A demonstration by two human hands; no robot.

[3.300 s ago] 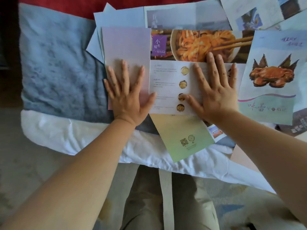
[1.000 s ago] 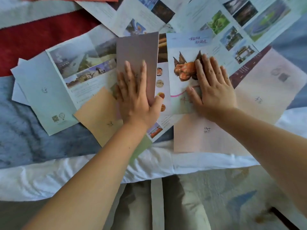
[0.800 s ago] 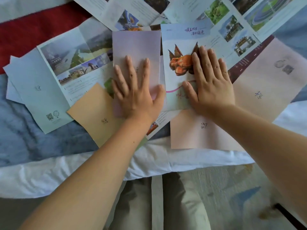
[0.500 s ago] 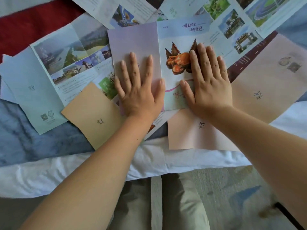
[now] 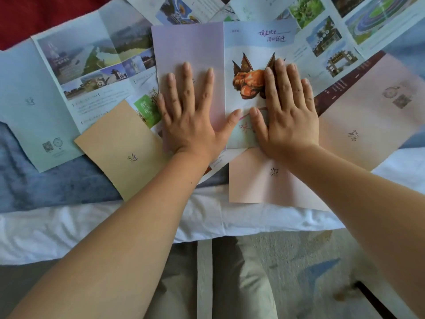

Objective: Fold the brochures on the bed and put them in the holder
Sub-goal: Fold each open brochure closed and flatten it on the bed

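Head view: the crab brochure (image 5: 248, 42), headed in Chinese brush lettering, is being pressed flat on the bed (image 5: 69, 226) by the left hand (image 5: 190, 118) and right hand (image 5: 289, 116), both spread with straight fingers. It is being crowded by a tan brochure (image 5: 119, 148), a pink brochure (image 5: 368, 125) and a scenery brochure (image 5: 92, 61).

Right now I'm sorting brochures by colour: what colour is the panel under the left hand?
The panel under the left hand is pale lilac fading to pink; head view.
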